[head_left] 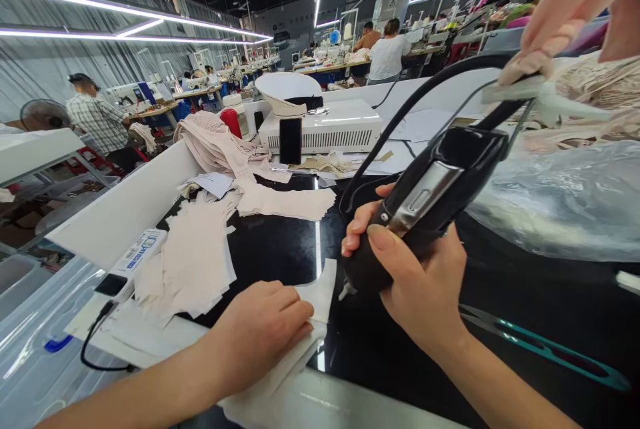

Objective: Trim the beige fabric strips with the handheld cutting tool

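My right hand [415,269] is wrapped round a black corded hand tool [430,182] with a silver plate on its side. Its small pale nozzle [346,291] points down, just right of a cream fabric piece [320,292]. The tool is tilted, with a thick black cable [400,119] looping from its upper end. My left hand [265,329] lies on the fabric piece at the table's front edge, fingers curled and closed on it; the fingertips are partly hidden. Left of it spreads a pile of cut cream fabric pieces [195,255].
A teal-handled cutting tool [560,349] lies on the black tabletop [380,362] at right, below a clear plastic bag [550,202]. Behind stand a white machine box [325,129] and a phone [291,141]. Pinkish blurred material [560,22] hangs at upper right. Other people work farther back.
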Demonstrator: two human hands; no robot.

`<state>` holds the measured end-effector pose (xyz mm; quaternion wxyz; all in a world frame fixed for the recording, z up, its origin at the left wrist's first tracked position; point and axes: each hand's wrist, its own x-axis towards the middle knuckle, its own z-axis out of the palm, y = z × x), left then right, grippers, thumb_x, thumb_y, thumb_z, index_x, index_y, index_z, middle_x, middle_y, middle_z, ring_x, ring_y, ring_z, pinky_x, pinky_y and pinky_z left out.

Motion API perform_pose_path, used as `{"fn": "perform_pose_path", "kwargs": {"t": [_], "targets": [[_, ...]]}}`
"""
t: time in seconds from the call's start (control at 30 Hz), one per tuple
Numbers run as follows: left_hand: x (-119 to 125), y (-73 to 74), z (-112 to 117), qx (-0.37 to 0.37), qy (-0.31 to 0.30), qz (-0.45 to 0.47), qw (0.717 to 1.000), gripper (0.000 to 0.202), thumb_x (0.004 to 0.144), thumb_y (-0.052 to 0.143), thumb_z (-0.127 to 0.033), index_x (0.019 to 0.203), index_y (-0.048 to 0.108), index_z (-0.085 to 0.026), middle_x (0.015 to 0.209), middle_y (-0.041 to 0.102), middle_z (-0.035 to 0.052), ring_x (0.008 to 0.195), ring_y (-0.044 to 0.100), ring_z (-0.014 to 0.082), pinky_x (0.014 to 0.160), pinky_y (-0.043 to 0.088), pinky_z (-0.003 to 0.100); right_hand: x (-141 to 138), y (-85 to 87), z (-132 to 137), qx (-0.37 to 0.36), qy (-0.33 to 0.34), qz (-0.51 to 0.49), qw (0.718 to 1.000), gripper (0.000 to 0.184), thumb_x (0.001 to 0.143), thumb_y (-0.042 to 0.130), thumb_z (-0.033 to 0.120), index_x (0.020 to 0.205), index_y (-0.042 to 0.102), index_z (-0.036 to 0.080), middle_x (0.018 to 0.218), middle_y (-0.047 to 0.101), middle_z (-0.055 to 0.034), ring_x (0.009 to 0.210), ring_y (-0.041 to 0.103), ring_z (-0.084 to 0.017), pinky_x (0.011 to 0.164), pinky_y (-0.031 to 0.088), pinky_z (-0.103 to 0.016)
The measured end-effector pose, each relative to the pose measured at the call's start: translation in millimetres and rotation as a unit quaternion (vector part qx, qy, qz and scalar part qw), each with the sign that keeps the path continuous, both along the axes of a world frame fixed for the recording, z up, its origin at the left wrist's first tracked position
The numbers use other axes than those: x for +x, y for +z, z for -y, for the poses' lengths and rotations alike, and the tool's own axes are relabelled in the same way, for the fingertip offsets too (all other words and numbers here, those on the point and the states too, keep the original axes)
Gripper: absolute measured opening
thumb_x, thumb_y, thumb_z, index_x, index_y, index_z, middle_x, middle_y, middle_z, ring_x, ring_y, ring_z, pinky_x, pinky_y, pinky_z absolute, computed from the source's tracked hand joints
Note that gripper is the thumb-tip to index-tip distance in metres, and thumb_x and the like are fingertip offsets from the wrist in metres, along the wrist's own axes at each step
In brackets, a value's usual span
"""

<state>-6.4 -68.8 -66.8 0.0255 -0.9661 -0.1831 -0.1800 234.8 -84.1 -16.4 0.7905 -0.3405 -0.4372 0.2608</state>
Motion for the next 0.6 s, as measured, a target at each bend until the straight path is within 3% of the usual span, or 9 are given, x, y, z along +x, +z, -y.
{"fn": "perform_pose_path", "kwargs": {"t": [0.13, 0.23, 0.3, 0.37, 0.47, 0.6], "targets": [[-3, -7.8, 0, 0.024, -0.001, -0.024, 0.999, 0.017, 0.129, 0.068, -0.011, 0.119, 0.077, -0.022, 0.108, 0.084, 0.003, 0.09, 0.081, 0.0231, 0.082, 0.065, 0.036, -2, -0.9, 0, 0.004, -0.002, -0.001, 1.0, 0.032, 0.087, 0.106, 0.032, 0.109, 0.084, 0.032, 0.084, 0.084, 0.0073, 0.06, 0.075, -0.016, 0.058, 0.071, -0.027], [-14, -7.1, -19, 0.013, -0.033, -0.031, 0.999, 0.022, 0.129, 0.069, -0.008, 0.139, 0.08, -0.024, 0.128, 0.092, 0.0034, 0.119, 0.089, 0.0229, 0.111, 0.069, 0.038, -2, -2.3, 1, -0.005, -0.001, 0.004, 1.0, 0.034, 0.088, 0.109, 0.037, 0.111, 0.084, 0.031, 0.086, 0.084, 0.0061, 0.062, 0.076, -0.017, 0.059, 0.07, -0.028], [-25, -5.1, -34, 0.001, -0.057, -0.048, 0.997, 0.03, 0.13, 0.072, -0.009, 0.15, 0.082, -0.029, 0.145, 0.094, 0.0026, 0.144, 0.087, 0.0231, 0.133, 0.063, 0.042, -1, -3.1, 1, -0.005, -0.005, 0.006, 1.0, 0.041, 0.09, 0.112, 0.045, 0.117, 0.084, 0.032, 0.086, 0.083, 0.0056, 0.063, 0.075, -0.018, 0.06, 0.07, -0.03], [-35, -3.4, -48, -0.013, -0.08, -0.073, 0.994, 0.038, 0.128, 0.075, -0.008, 0.157, 0.083, -0.032, 0.157, 0.093, 0.0015, 0.159, 0.082, 0.0237, 0.144, 0.056, 0.044, -1, -3.9, 0, -0.001, -0.012, 0.013, 1.0, 0.047, 0.092, 0.114, 0.054, 0.12, 0.084, 0.032, 0.085, 0.081, 0.0053, 0.063, 0.073, -0.019, 0.059, 0.068, -0.033], [-40, -2.2, -59, -0.035, -0.087, -0.092, 0.991, 0.046, 0.124, 0.074, -0.004, 0.161, 0.083, -0.031, 0.163, 0.091, 0.0024, 0.165, 0.08, 0.0257, 0.149, 0.054, 0.048, 0, -5.3, 0, -0.004, -0.013, 0.022, 1.0, 0.053, 0.092, 0.115, 0.062, 0.121, 0.082, 0.032, 0.084, 0.078, 0.005, 0.063, 0.072, -0.02, 0.06, 0.068, -0.035], [-24, -2.3, -64, -0.044, -0.057, -0.048, 0.996, 0.046, 0.121, 0.065, 0.0, 0.157, 0.084, -0.02, 0.157, 0.093, 0.0127, 0.153, 0.087, 0.0266, 0.144, 0.062, 0.046, 1, -6.4, 3, -0.016, -0.004, 0.021, 1.0, 0.055, 0.091, 0.117, 0.063, 0.121, 0.082, 0.033, 0.084, 0.077, 0.0043, 0.063, 0.073, -0.021, 0.058, 0.069, -0.035]]}}
